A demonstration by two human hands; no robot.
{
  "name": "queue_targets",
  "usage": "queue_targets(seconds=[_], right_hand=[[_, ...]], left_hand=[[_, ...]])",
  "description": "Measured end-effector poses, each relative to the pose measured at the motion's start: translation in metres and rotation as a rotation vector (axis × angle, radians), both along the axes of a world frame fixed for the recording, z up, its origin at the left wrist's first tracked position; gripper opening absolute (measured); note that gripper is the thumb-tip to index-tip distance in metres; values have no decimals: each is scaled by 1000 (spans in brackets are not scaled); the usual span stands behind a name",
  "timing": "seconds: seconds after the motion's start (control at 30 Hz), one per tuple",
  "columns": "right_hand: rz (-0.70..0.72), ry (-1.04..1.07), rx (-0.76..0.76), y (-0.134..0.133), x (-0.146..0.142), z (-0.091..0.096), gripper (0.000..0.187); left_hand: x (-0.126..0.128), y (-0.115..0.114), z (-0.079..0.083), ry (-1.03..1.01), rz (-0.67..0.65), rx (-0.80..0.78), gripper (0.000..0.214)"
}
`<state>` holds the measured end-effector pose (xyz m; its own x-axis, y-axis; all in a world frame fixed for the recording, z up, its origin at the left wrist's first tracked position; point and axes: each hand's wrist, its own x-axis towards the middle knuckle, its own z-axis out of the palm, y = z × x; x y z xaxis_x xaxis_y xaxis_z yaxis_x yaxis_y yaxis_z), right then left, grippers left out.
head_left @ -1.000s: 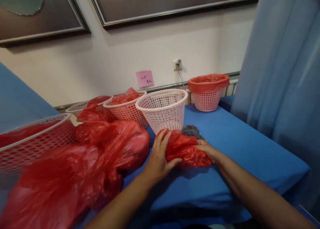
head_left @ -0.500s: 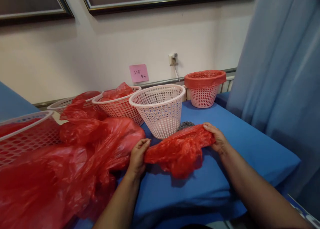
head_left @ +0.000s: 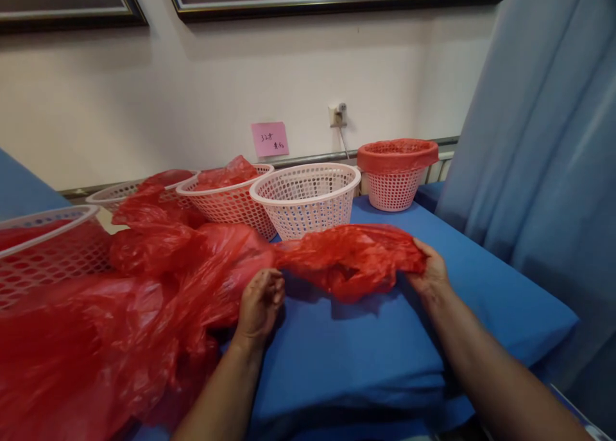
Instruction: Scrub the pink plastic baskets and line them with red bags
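A crumpled red plastic bag is stretched sideways between my hands above the blue-covered table. Its right end is gripped by my right hand, thumb and fingers closed on the film. My left hand is closed at the bag's left end, fingers curled; the exact hold is partly hidden. Just behind the bag stands a pale pink perforated basket with no liner, its lower part covered by the bag. To the left of my left hand lies a large heap of red plastic bags.
A basket with a red liner folded over its rim stands at the back right. Several baskets holding red plastic, including one near basket, are on the left. A blue curtain hangs at the right; a pink note is on the wall.
The red bag has swung upward and away from me, now covering the bottom of the unlined basket. My left hand has shifted slightly left and my right hand slightly right.
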<state>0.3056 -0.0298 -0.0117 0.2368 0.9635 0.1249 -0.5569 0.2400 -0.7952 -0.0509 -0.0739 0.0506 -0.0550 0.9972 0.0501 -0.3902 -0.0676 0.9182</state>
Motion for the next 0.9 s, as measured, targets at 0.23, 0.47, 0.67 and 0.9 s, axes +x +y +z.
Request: queue_targets(seconds=[0.23, 0.47, 0.67, 0.9], right_hand=[[257, -58, -23, -38, -46, 19, 40], [213, 28, -39, -32, -28, 16, 34], [-115, 229, -82, -1, 4, -2, 16], [-112, 342, -93, 7, 20, -20, 14]], left_hand=[[54, -33, -26, 748, -75, 491, 105], [44, -30, -31, 703, 293, 369, 22], [15, -45, 7, 28, 532, 256, 7], [-19, -69, 24, -159, 486, -23, 12]])
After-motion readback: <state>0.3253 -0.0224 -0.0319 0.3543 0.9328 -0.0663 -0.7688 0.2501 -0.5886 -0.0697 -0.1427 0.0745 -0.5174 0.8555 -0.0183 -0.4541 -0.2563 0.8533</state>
